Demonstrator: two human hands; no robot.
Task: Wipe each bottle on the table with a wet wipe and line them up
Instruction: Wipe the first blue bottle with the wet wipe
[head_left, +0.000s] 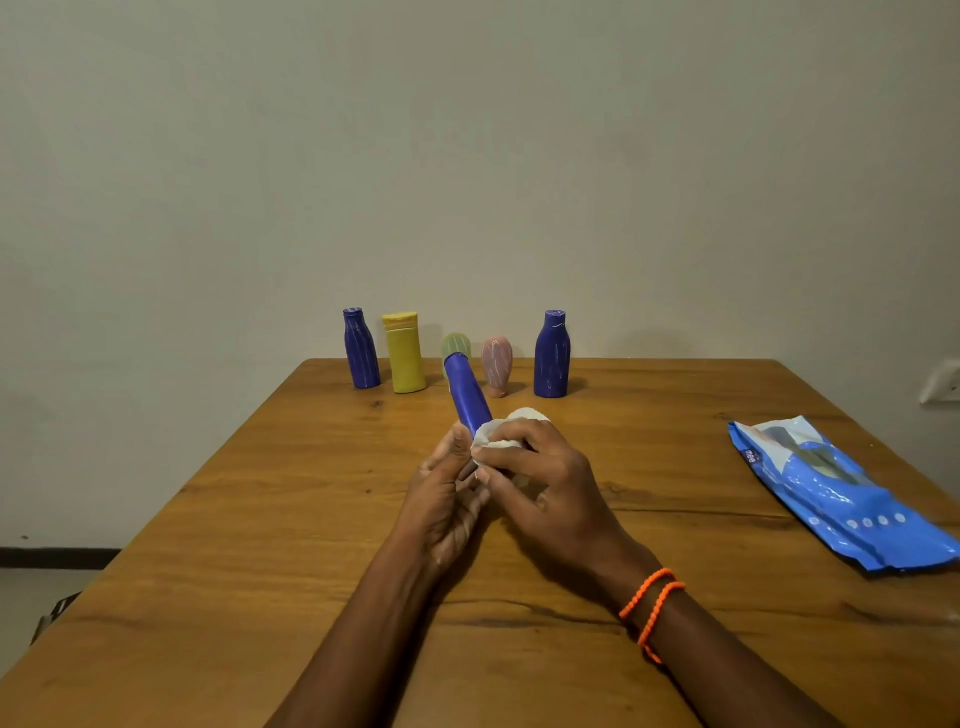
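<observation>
I am in the middle of the job. My left hand (444, 499) has its grip curled round the bottom end of a long blue bottle (470, 397), which is lifted off the bench (260, 519) and tilts away from me toward the wall. My right hand (540, 483) pinches a white wet wipe (506, 428) against the lower part of that bottle, so this grip is full too. I think this bottle is being cleaned right now, and it is not yet set down.

At the far edge of the bench the other bottles stand in a row. From left to right there is a dark blue bottle (361, 351), a yellow bottle (404, 353), a small green one (456, 344) partly hidden behind the bottle I hold, a small pink one (497, 364), and a fat blue bottle (552, 356). I cannot tell which of these are already wiped. Some have pale streaks on them, so I guess some still need a clean. The row is a bit loose and not quite straight, so lining up is still left to do.

Off to my right lies a blue pack of wipes (841, 499), well apart from my hands. An orange band (652, 603) sits on my right wrist. Nothing stands between my hands and the row, but the small bottles could tip if I bump them.
</observation>
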